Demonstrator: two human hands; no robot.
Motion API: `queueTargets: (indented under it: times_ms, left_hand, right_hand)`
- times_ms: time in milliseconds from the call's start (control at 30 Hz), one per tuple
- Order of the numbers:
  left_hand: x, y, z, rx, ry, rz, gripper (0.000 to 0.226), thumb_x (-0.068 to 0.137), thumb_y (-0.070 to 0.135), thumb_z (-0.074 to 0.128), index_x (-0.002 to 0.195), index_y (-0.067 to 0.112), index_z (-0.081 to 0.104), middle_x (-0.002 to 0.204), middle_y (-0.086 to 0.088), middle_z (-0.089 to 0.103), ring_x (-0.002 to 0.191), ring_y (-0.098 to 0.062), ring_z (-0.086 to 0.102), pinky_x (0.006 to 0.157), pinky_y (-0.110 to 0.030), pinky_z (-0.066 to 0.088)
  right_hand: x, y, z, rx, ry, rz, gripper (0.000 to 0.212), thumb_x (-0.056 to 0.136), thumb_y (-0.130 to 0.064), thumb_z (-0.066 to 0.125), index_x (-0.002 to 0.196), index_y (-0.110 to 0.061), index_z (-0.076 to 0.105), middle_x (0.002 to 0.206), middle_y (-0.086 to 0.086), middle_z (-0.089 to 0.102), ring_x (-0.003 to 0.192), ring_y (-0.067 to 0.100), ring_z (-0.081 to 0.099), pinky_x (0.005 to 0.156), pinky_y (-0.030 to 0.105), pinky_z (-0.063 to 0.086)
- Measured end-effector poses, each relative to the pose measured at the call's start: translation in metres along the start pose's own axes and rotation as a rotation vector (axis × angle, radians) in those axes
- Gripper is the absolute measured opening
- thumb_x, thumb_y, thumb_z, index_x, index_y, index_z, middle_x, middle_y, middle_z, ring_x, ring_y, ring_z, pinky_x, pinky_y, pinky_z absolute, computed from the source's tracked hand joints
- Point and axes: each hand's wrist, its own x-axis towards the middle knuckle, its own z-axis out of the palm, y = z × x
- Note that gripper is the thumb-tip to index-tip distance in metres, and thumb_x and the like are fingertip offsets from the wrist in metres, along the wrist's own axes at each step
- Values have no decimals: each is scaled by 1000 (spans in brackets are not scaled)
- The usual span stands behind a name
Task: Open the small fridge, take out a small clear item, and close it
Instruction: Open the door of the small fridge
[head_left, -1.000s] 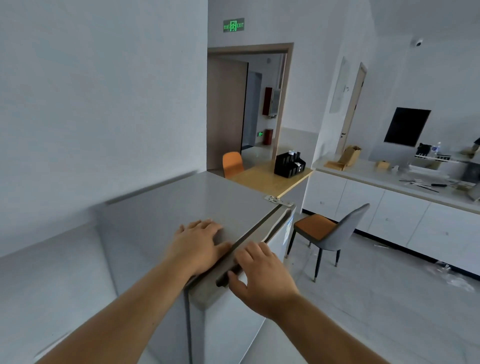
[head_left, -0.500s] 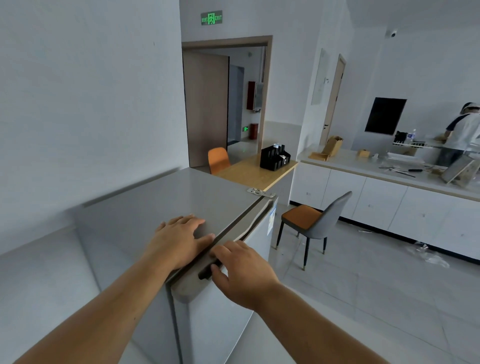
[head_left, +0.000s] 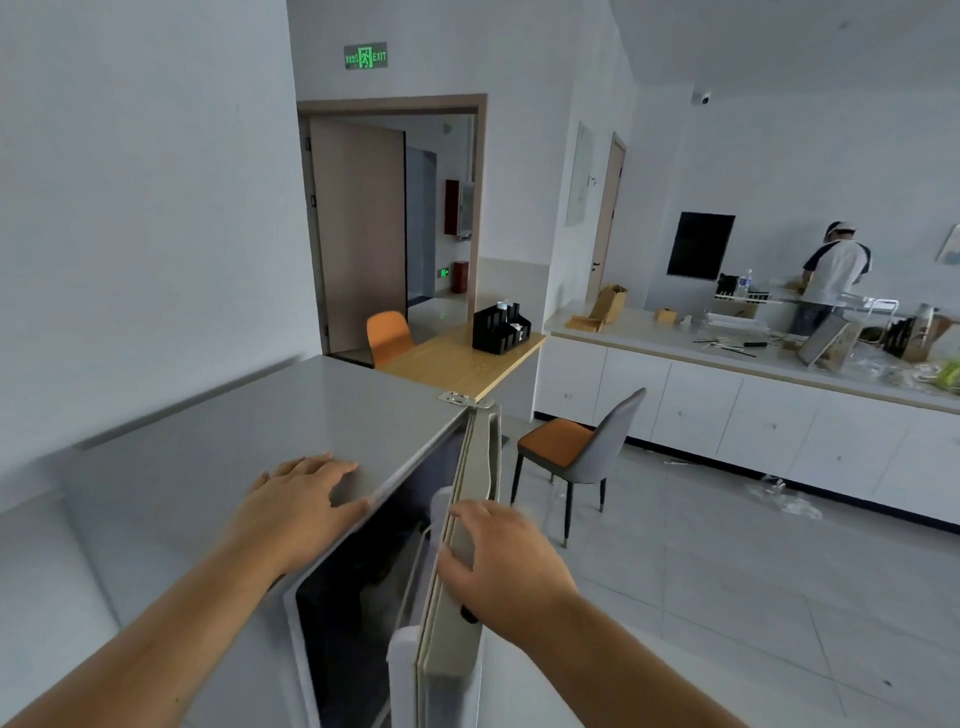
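The small grey fridge stands low against the left wall. Its door is swung partly open on a hinge at the far right corner. My right hand grips the top edge of the door, fingers curled over it. My left hand lies flat on the fridge top near its front edge, fingers spread. Between door and body the inside is dark; a door shelf rail and pale shapes show, but no small clear item can be made out.
A grey chair with an orange seat stands just beyond the open door. A wooden table with a black organiser lies behind the fridge. A long white counter runs along the right, where a person stands facing away.
The fridge door has gone from shut to partly open, pulled outward by my right hand. My left hand stays pressed on the fridge top. The view has turned right, showing more counter.
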Motion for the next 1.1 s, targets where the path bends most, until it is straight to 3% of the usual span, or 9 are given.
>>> queueTargets:
  times_ms: [33,100,267,400,500,700,900,1000,1100]
  left_hand:
    - [0,1,0,6,20,9,75,91,81,36,153,40,41,165,5,40,151,-21,34,123,-48,28]
    - [-1,2,-1,13,32,9,72,92,80,39,151,39,45,162,5,44,148,-21,39,120,-45,31]
    - [1,5,-2,15,22,4,70,92,77,41,150,38,44,159,6,46,143,-22,42,117,-45,37]
    - [1,2,1,8,17,8,72,90,81,36,149,40,43,159,8,47,142,-22,45,116,-47,40]
    - [0,0,3,2,25,4,73,89,82,35,148,41,43,158,9,48,143,-22,45,115,-48,41]
    - [2,-2,6,-12,27,-5,76,85,82,33,148,41,43,160,9,47,144,-22,44,117,-48,38]
    - [2,-2,5,-13,10,-12,77,86,83,34,151,42,40,162,11,43,146,-20,40,119,-47,35]
    - [1,-1,2,-15,10,-15,78,86,84,33,151,41,40,161,11,43,146,-20,41,118,-47,36]
    - [1,-1,2,-5,11,-18,78,86,84,33,151,41,40,162,10,43,146,-20,41,119,-47,34]
  right_hand:
    - [-2,5,-5,-17,-13,6,46,96,-51,51,139,-33,48,127,-7,58,113,11,56,93,31,52]
    - [-4,10,-16,-62,-26,35,56,94,-46,53,146,-33,40,136,-5,50,123,16,50,98,35,48]
    - [-7,12,-36,-295,-47,176,28,93,-34,52,109,-14,65,109,8,58,91,24,52,71,36,49]
    - [-12,23,-35,-556,-56,230,34,94,-9,59,127,-3,64,122,16,58,109,32,58,90,41,53]
    - [-17,37,-38,-648,-43,281,35,93,-5,57,128,-4,63,122,15,60,111,31,57,96,41,51]
    - [-19,73,-55,-678,10,387,36,91,-10,64,127,-12,65,115,9,65,107,24,58,94,35,53]
    - [-11,119,-75,-566,55,481,40,87,-5,54,124,-18,62,110,4,63,91,21,50,82,32,47]
    - [-7,144,-85,-514,37,496,51,85,-6,53,134,-19,54,126,5,61,113,26,56,87,34,49]
    - [1,162,-95,-448,3,506,61,86,-9,55,146,-19,47,141,4,58,130,28,51,97,34,47]
